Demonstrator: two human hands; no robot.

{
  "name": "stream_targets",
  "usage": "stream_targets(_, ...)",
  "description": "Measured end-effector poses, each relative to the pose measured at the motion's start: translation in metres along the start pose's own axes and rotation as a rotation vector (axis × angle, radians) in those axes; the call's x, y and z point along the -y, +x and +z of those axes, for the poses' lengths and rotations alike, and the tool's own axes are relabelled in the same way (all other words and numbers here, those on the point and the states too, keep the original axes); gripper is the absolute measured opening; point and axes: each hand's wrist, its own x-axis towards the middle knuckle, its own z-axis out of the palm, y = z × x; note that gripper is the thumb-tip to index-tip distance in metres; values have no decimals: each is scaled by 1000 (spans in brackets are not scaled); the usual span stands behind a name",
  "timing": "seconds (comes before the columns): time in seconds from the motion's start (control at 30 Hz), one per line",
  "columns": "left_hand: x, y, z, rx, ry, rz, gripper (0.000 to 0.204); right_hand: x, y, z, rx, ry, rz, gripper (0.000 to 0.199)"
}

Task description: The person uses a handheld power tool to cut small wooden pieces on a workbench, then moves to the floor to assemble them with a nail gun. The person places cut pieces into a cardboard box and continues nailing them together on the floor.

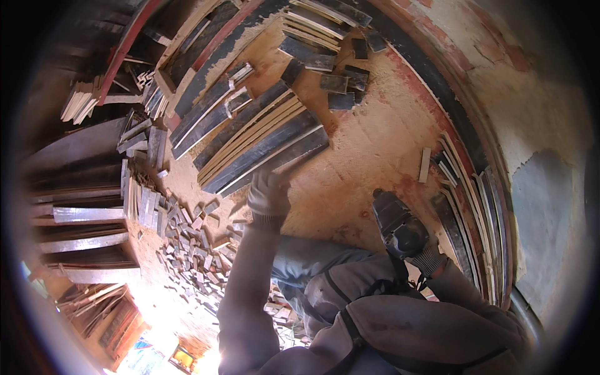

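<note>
My left hand [270, 195], in a grey knitted glove, is closed at the near edge of a dark wooden board [294, 152]. Its fingertips are partly hidden against the wood. That board lies at the near side of a group of dark boards [265, 147] and pale strips [250, 139] set side by side on the floor. Over to the right, my gloved right hand [428, 257] is wrapped round the rear of a dark power tool [399, 224]. The tool points away from me above the floor, apart from the boards. Its exact kind is unclear.
Small cut wood blocks [194, 244] cover the floor at left. Stacked boards [87, 240] stand farther left. Long curved-looking strips [475, 219] lie along the right wall [544, 181]. Short dark blocks [340, 84] and more boards [315, 28] lie on the far floor.
</note>
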Motion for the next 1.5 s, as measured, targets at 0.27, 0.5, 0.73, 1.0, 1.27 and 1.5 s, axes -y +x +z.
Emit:
stream_targets(0.27,-57,14,16,226,1,-163,27,7,-1,4,31,-237,-118,38)
stream_targets(0.5,-59,201,76,114,205,218,57,8,-6,19,37,-455,-113,41)
stream_targets(0.73,-74,230,86,53,112,223,53,17,-6,40,523,128,77,51)
stream_targets(1.0,-108,31,103,1,5,109,59,34,6,22,295,-588,-256,39)
stream_targets(1.27,-101,-15,140,-76,7,-134,67,32,20,-3,296,-1238,-602,43)
stream_targets(1.5,-93,-17,138,73,-32,-144,65,37,12,6,128,-1327,-487,53)
